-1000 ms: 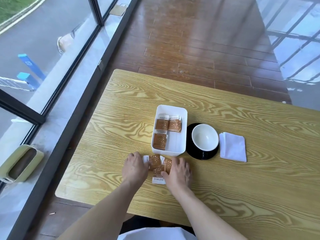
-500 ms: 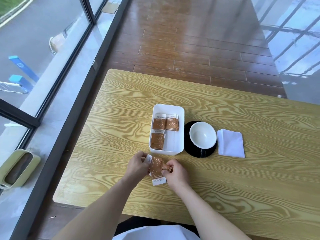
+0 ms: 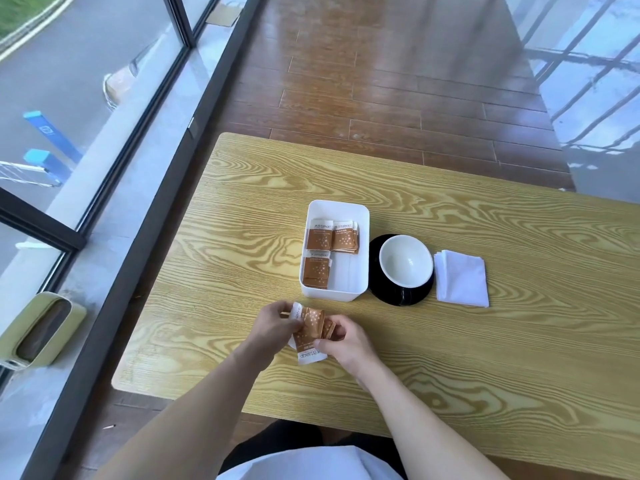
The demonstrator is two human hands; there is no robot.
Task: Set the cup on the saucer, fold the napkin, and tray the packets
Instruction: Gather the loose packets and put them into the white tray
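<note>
Packets in a small brown-and-white bunch sit between the two hands, just above the table near its near edge and toward its left end; whether the lowest one touches the wood cannot be told.

Largest to smallest, the table carries a white tray about midway between its near and far edges, toward the left end. Inside the tray, more packets lie in three small stacks: two side by side at the far end and one at the near left. A black saucer touches or nearly touches the tray's right wall, with the white cup standing upright on it. A folded white napkin lies flat just right of the saucer.

The left hand pinches the bunch from its left side, fingers curled over the top packet. The right hand grips the same bunch from the right, thumb on the near packet. Both hands lie just in front of the tray's near wall.
</note>
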